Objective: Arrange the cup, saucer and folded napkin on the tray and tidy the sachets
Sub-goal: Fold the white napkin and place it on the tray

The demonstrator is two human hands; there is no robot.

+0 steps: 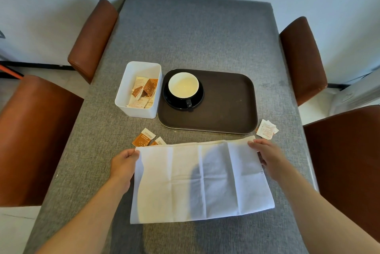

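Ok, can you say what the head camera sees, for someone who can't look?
Two hands, left hand and right hand, hold the far corners of a white napkin on a grey table. Behind it, a cup on a saucer sits on a brown tray.

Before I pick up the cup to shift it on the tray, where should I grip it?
Take the cup by its small handle, which points toward you at the near side of the saucer. Come in from the near side with the right hand; the white box crowds the left.
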